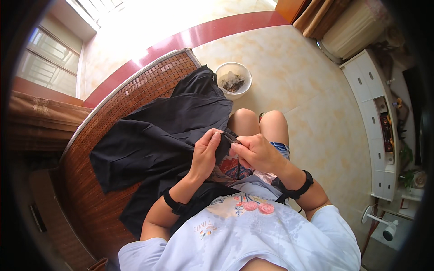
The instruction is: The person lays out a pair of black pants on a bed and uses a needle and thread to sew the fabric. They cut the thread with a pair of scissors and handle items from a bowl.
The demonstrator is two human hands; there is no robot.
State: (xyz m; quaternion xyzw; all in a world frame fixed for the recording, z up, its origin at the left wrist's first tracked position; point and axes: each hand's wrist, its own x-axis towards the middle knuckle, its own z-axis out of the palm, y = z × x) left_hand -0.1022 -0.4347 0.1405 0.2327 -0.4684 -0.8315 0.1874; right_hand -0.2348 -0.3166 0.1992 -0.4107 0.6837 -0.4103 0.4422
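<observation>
A large black cloth garment (153,128) lies spread from my lap over the seat on my left, its folds loose and its exact kind unclear. Above my lap, my left hand (205,152) pinches an edge of it with thumb and forefinger. Close beside it, my right hand (257,152) is closed, thumb against fingers, on the same dark edge. A short folded strip of the black cloth (230,137) stretches between the two hands. Whether anything small is hidden in the right fingers, I cannot make out.
Under the garment is a seat with a brown beaded mat (149,74). A white bin (244,90) with rubbish in it stands on the tiled floor beyond my knees. A white cabinet (368,101) and a small white fan-like device (388,231) are at the right.
</observation>
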